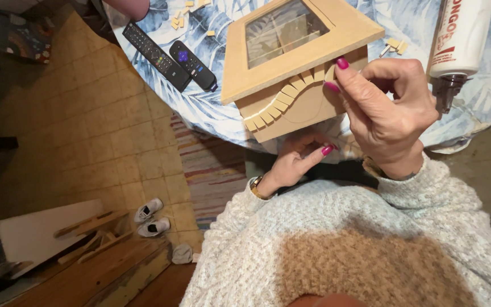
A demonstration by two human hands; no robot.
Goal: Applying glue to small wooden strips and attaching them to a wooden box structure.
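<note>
While the right hand [390, 108] pinches its thumb and forefinger together on a small pale wooden tile [329, 73] at the upper end of a curved row of like tiles [282, 102], the rest of its fingers curl clear, which leaves the row open to view. That row arches across the front face of a light unpainted wooden box with a glazed, framed lid [291, 62], which overhangs the table edge toward the person, probably so the face can be reached. Below it the left hand [296, 162] presses up against the box's underside with fingers loosely spread, gripping nothing that shows; it seems to steady the box, though the contact itself is hidden by the box.

Loose spare wooden tiles [186, 14] lie scattered on the round table with its blue leaf-print cloth [223, 113], near at hand. Two black remote controls [171, 57] lie side by side left of the box. A white cartridge with a dark nozzle [456, 45], likely adhesive, lies to the right, its upper end cut off by the frame. What sits under the glass is blurred by reflection. An arm [129, 7] at the top edge is mostly out of view.
</note>
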